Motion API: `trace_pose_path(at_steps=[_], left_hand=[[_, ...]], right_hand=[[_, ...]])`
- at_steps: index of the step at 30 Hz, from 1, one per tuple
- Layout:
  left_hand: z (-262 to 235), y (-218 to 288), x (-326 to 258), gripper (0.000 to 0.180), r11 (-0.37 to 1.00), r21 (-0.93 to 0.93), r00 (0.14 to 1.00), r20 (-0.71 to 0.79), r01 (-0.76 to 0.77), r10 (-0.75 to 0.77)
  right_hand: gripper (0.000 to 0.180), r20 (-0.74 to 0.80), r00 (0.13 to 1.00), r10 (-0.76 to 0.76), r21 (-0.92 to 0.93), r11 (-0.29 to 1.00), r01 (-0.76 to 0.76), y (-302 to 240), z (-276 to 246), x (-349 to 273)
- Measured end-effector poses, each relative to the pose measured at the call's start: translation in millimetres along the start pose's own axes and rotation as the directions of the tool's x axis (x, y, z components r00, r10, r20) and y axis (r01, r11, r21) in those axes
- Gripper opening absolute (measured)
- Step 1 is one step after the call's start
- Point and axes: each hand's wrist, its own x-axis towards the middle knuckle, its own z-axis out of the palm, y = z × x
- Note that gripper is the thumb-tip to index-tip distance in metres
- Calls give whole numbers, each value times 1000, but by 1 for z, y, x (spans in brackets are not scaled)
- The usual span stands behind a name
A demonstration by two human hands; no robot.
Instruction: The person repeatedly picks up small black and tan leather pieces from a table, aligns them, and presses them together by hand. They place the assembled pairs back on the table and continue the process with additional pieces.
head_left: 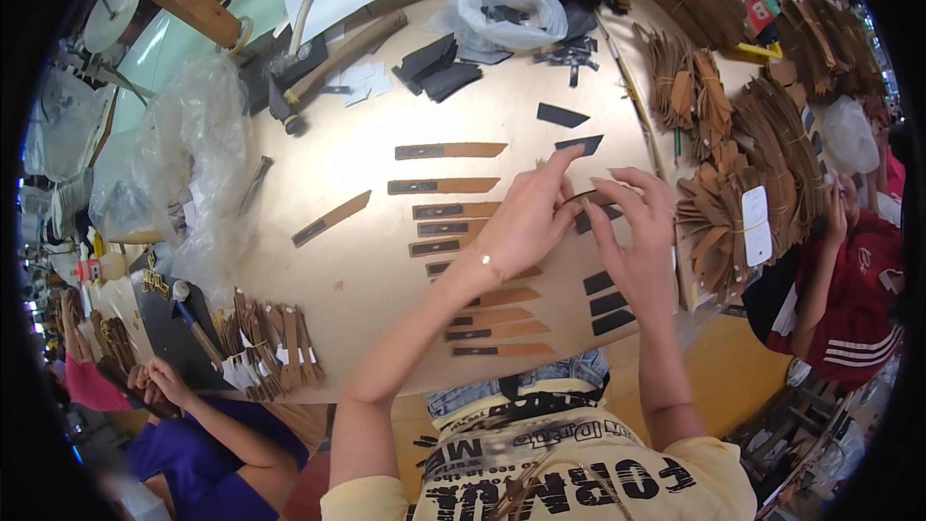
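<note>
My left hand and my right hand come together over the right part of the table. Between their fingertips they pinch a small dark strip, seen nearly edge-on; its far end is hidden by the fingers. The left index finger stretches out beside a black slanted piece on the table. Another black piece lies beyond it, and several more black pieces sit below my right hand. Left of and under my left forearm runs a column of brown pointed strips with black pieces on their left ends.
One brown strip lies apart, slanted. At the back are a plastic bag and stacked black pieces. Bundled brown strips crowd the right; clear plastic and a hammer are left. Co-workers sit on both sides.
</note>
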Motion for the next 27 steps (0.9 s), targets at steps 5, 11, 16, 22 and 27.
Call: trace_pose_path(at_steps=[5, 11, 16, 22, 27], left_hand=[[10, -13, 24, 60, 951, 305, 981, -165, -49, 104], [-2, -10, -1, 44, 988, 107, 978, -187, 112, -90], [2, 5, 3, 43, 996, 60, 983, -177, 65, -53], [-1, 11, -2, 29, 990, 119, 920, -374, -75, 114], [5, -1, -12, 13, 896, 443, 944, -310, 40, 111]], right_hand=[[14, 53, 987, 153, -39, 988, -151, 38, 21, 4], [23, 67, 997, -28, -91, 995, 34, 20, 26, -10], [23, 114, 987, 112, 150, 980, -128, -3, 35, -14], [16, 69, 907, 415, 398, 822, -406, 4, 44, 0], [14, 240, 828, 507, 439, 704, -558, 11, 35, 5]])
